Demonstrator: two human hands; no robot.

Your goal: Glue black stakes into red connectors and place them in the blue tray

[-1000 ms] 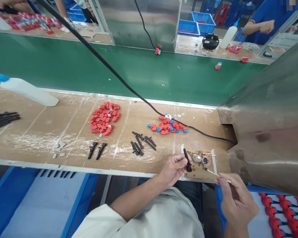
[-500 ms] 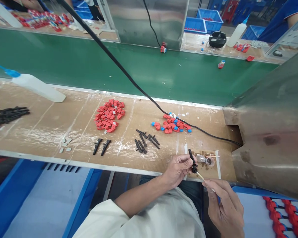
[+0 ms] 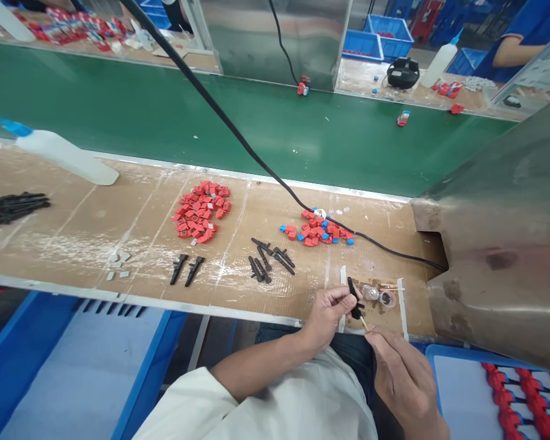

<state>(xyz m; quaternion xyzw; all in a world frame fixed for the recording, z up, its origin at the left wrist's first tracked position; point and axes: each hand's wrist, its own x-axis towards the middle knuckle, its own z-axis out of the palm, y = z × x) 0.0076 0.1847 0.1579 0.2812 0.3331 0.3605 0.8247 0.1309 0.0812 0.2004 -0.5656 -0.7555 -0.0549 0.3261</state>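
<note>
Between the thumb and fingers of my left hand (image 3: 327, 311) is a black toy-gun-shaped plastic part (image 3: 352, 297), tilted over the bench's front edge. My right hand (image 3: 406, 379) pinches a thin pale stick (image 3: 365, 324), whose far end touches the lower end of the black part. Just beyond my hands, a small clear glass jar (image 3: 370, 293) and a small cup with dark contents (image 3: 387, 298) stand on a stained patch between strips of white tape. More black parts (image 3: 270, 260) lie loose to the left, and two others (image 3: 186, 270) lie farther left.
Red blocks (image 3: 201, 211) and red-and-blue pieces (image 3: 323, 231) lie in piles on the cardboard-covered bench. A black cable (image 3: 238, 134) crosses overhead. A squeeze bottle (image 3: 66, 156) lies at left. A metal housing (image 3: 495, 244) and a tray of red parts (image 3: 458, 391) flank my right. Another person's arm (image 3: 516, 52) shows beyond the green belt (image 3: 256, 134).
My right hand has moved a little left with the stick, closer to my left hand. The black part has shifted slightly. A small red-and-blue piece on the green belt has moved slightly left.
</note>
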